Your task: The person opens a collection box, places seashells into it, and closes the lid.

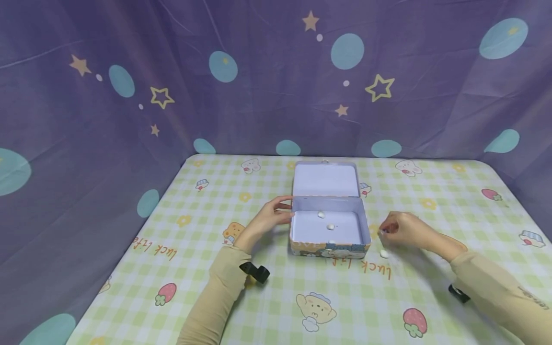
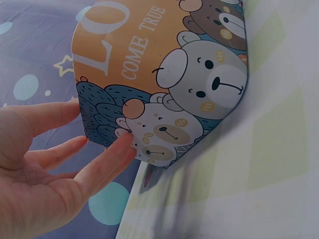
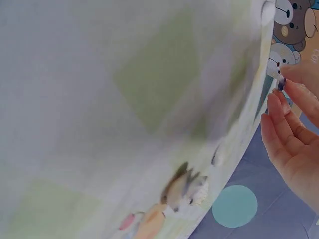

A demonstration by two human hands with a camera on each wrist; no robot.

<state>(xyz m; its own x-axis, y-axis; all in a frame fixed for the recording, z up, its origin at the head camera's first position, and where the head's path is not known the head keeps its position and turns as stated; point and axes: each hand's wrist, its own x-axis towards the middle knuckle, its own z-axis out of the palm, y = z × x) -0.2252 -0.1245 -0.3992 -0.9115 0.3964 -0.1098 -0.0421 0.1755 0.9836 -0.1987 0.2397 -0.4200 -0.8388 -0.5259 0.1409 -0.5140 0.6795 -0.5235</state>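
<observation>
An open tin box [image 1: 329, 250] with bear pictures stands on the table, its lid [image 1: 326, 179] tipped back. Inside lie two small white, shell-like pieces [image 1: 330, 226]. Against the box's left wall my left hand [image 1: 268, 218] rests its extended fingers, touching the printed side [image 2: 149, 64] in the left wrist view. My right hand [image 1: 405, 230], just right of the box and above the cloth, pinches a small dark-and-white piece [image 3: 281, 83] between thumb and fingertips; its kind is too small to tell. Another white piece [image 1: 384, 254] lies on the cloth below that hand.
A green-and-white checked cloth [image 1: 362, 306] with cartoon prints covers the table. Purple curtains [image 1: 267, 110] with stars hang behind it and at both sides. The raised lid stands at the back of the box.
</observation>
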